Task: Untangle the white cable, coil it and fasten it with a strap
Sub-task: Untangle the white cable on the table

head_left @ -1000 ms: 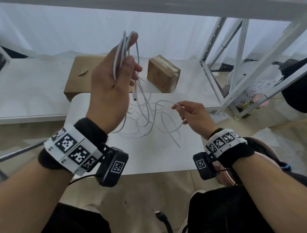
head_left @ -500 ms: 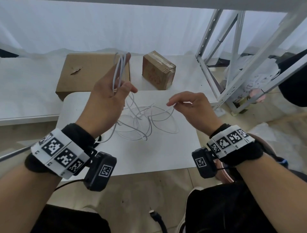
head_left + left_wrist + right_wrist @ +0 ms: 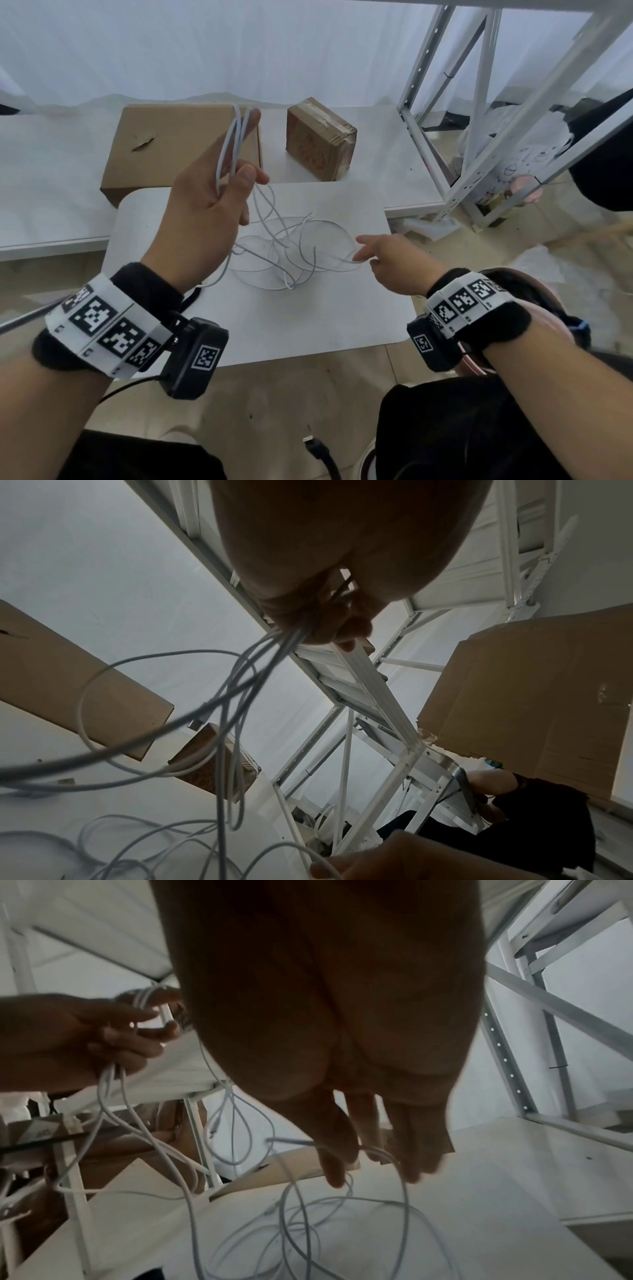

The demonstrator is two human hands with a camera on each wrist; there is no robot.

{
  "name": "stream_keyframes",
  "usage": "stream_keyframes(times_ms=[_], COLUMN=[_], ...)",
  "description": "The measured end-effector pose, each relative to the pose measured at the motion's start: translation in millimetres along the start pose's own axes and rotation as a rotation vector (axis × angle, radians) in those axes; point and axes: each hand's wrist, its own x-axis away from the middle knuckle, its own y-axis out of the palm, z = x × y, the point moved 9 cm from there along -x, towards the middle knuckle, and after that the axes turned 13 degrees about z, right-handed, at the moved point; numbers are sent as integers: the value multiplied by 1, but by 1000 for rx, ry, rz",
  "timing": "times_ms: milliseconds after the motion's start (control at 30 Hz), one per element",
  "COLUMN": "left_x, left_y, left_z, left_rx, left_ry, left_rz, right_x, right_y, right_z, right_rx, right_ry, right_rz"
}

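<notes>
The white cable (image 3: pixel 291 250) lies partly as a loose tangle on the small white table (image 3: pixel 308 325). My left hand (image 3: pixel 246 164) is raised above the table's far left. It grips several gathered loops (image 3: pixel 233 144) between thumb and fingers, and strands hang from my left hand (image 3: pixel 329 615) down to the tangle (image 3: pixel 226 696). My right hand (image 3: pixel 363 251) is low at the tangle's right edge with its fingers nearly straight. One strand (image 3: pixel 383 1153) runs between the thumb and fingers of my right hand (image 3: pixel 363 1150) in a light pinch. No strap is visible.
A flat cardboard box (image 3: pixel 164 147) and a small taped cardboard box (image 3: pixel 320 144) sit on the low white platform (image 3: pixel 51 171) behind the table. A white metal rack (image 3: pixel 479 120) stands to the right, with another person's hand (image 3: pixel 527 188) beyond it. A black plug (image 3: pixel 313 445) lies on the floor.
My left hand came down with its loops, then held still. My right hand rose toward the loops, then dropped to the right edge of the tangle on the table.
</notes>
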Motion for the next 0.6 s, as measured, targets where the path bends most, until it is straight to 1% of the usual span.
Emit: stream_keyframes(times_ms=[33, 67, 100, 133, 200, 233, 267, 300, 367, 400, 433, 500, 567, 600], left_x=[1, 1, 2, 2, 2, 2, 2, 3, 4, 4, 4, 4, 5, 5], left_y=[1, 2, 2, 2, 2, 4, 5, 7, 14, 18, 21, 25, 27, 28], left_z=[0, 0, 1, 2, 7, 8, 9, 9, 9, 9, 9, 10, 9, 7], left_rx=[14, 29, 39, 39, 8, -9, -17, -10, 26, 38, 39, -7, -74, -101], left_ry=[-10, -19, -20, -9, 38, 57, 65, 58, 28, 16, 12, 39, 81, 89], left_rz=[-11, -22, -29, -33, -46, -56, -68, -80, -108, -123, -136, -155, -174, -183], right_x=[1, 0, -2, -4, -3, 0, 3, 5, 8, 8, 6, 0, -7, -10], right_y=[4, 4, -2, -14, -49, -65, -76, -79, -75, -72, -69, -66, -60, -59], right_z=[2, 0, -4, -11, -27, -35, -45, -57, -84, -95, -102, -111, -110, -107], right_rx=[17, 22, 2, -41, -195, -303, -413, -520, -704, -775, -846, -1027, -1216, -1258], right_ry=[16, 17, 9, -5, -46, -62, -81, -107, -145, -151, -144, -81, 43, 87], right_rz=[-39, -35, 16, 113, 409, 521, 549, 500, 312, 243, 204, 152, 92, 90])
